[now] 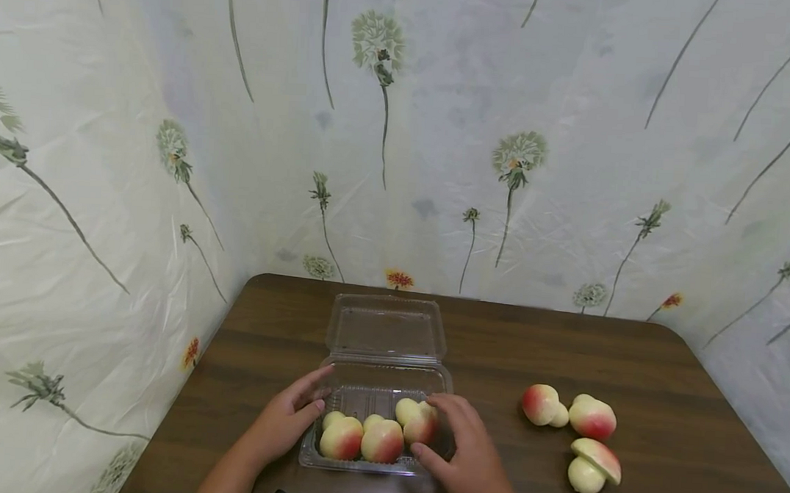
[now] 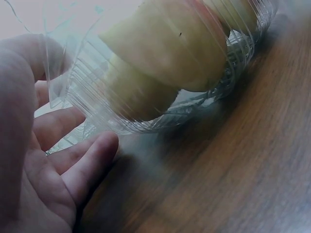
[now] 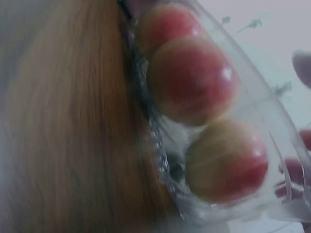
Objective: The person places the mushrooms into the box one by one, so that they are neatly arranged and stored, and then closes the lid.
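Observation:
A clear hinged plastic container point(image 1: 349, 465) sits on the table with its lid laid back. Three cream-and-red toy mushrooms are in its base: one at left point(image 1: 341, 438), one in the middle point(image 1: 383, 441) and one at right point(image 1: 419, 422). My left hand point(image 1: 286, 416) holds the container's left end, thumb at the rim and fingers along the outside point(image 2: 58, 126). Over the right end, my right hand point(image 1: 463, 449) has its thumb and fingers spread around the right mushroom; the right wrist view shows that mushroom point(image 3: 226, 162) with the fingers apart from it.
On the table's right side lie three more toy mushrooms: one point(image 1: 542, 405), another beside it point(image 1: 593, 418) and a third in front point(image 1: 593, 466). The open lid point(image 1: 387, 327) reaches toward the back of the brown table point(image 1: 496, 346). A dandelion-print curtain point(image 1: 440, 131) hangs behind.

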Demonstrator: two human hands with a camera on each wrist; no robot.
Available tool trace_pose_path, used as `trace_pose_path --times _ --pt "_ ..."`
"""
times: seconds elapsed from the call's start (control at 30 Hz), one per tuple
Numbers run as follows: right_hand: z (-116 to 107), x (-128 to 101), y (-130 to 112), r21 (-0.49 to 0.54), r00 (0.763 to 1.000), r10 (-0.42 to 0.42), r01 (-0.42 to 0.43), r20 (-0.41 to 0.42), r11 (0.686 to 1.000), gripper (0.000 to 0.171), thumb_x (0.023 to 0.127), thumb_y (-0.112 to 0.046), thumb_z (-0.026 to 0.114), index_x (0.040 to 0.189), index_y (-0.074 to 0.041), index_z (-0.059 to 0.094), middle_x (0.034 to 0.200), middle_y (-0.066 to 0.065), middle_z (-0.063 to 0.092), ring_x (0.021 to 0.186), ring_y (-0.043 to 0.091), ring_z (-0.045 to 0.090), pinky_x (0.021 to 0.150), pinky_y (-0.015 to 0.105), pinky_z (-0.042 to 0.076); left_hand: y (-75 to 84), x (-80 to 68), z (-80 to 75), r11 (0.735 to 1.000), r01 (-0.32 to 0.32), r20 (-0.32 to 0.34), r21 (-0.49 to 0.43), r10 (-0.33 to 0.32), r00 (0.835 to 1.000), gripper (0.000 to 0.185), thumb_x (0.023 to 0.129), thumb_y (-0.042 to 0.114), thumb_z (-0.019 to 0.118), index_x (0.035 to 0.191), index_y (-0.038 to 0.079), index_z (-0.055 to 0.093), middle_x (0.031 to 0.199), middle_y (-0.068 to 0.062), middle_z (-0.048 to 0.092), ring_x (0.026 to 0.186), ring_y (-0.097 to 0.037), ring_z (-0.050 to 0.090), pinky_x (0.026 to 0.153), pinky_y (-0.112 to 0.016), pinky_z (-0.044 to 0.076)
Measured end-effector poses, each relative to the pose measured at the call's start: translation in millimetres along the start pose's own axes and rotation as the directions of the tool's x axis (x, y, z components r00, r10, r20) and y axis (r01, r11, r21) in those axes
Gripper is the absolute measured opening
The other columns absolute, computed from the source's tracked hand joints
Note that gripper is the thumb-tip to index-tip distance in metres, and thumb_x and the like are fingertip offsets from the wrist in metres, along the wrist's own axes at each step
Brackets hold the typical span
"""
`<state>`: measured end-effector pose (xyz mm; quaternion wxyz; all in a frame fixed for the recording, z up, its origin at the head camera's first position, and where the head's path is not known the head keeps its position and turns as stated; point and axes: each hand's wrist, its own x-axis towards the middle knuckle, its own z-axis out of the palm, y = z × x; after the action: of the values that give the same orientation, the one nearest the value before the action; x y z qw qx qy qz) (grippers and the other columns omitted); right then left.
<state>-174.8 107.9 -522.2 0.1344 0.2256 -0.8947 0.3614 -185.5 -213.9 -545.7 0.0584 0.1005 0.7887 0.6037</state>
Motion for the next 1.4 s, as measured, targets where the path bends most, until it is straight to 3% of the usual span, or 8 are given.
trace_pose_path --times 0.2,0.43,0.77,0.97,1.07,1.4 --pt "2 0 5 -0.030 0.984 -0.117 0.122 0.132 0.992 0.066 0.081 -0.047 0.073 0.138 -0.027 0.048 0.143 -0.008 0.045 0.134 0.017 0.037 0.096 0.062 0.033 0.1 1.0 0.4 1.000 0.026 -0.010 0.006 -0.026 1.000 0.051 0.099 0.013 0.052 0.146 0.031 0.039 0.151 0.006 0.037 0.130 -0.021 0.048 0.095 -0.019 0.042" --pt "1 2 2 -0.033 0.981 -0.137 0.143 0.140 0.989 0.059 0.083 -0.042 0.072 0.136 -0.028 0.050 0.138 -0.008 0.044 0.128 0.014 0.038 0.096 0.056 0.031 -1.1 1.2 0.9 0.999 0.043 -0.012 0.010 -0.043 0.999 0.053 0.099 0.011 0.051 0.147 0.030 0.038 0.152 0.003 0.037 0.131 -0.024 0.048 0.094 -0.019 0.042" --pt "-22 31 -4 -0.039 0.964 -0.168 0.179 0.207 0.983 0.056 0.085 -0.043 0.070 0.136 -0.032 0.049 0.137 -0.008 0.046 0.128 0.017 0.041 0.099 0.057 0.038 -3.2 1.3 0.5 1.000 -0.014 0.002 0.013 0.014 1.000 0.051 0.099 0.020 0.053 0.145 0.036 0.038 0.146 0.003 0.045 0.129 -0.020 0.050 0.098 -0.025 0.042" --pt "-16 45 1 -0.044 0.934 -0.121 0.144 0.337 0.989 0.059 0.084 -0.052 0.068 0.135 -0.028 0.051 0.134 -0.017 0.049 0.129 0.010 0.044 0.106 0.066 0.017 -3.1 1.2 -0.6 1.000 -0.015 0.011 -0.005 0.015 1.000 0.051 0.100 0.016 0.052 0.147 0.031 0.037 0.150 0.002 0.040 0.131 -0.023 0.048 0.100 -0.027 0.041" --pt "-11 44 5 -0.081 0.918 -0.095 0.136 0.385 0.987 0.059 0.084 -0.059 0.063 0.132 -0.027 0.054 0.132 -0.018 0.051 0.128 0.009 0.044 0.105 0.067 0.015 -3.8 1.7 -0.2 1.000 -0.012 0.018 -0.004 0.012 1.000 0.052 0.100 0.016 0.052 0.147 0.030 0.037 0.151 0.003 0.038 0.131 -0.023 0.047 0.099 -0.024 0.041" --pt "-8 42 5 -0.131 0.921 -0.146 0.205 0.362 0.970 0.045 0.085 -0.061 0.060 0.117 -0.031 0.062 0.112 -0.018 0.057 0.110 0.003 0.050 0.105 0.063 0.022 -2.1 1.0 -0.7 1.000 -0.019 0.000 0.000 0.019 1.000 0.051 0.099 0.016 0.052 0.147 0.028 0.038 0.150 0.002 0.040 0.130 -0.021 0.048 0.098 -0.021 0.041"
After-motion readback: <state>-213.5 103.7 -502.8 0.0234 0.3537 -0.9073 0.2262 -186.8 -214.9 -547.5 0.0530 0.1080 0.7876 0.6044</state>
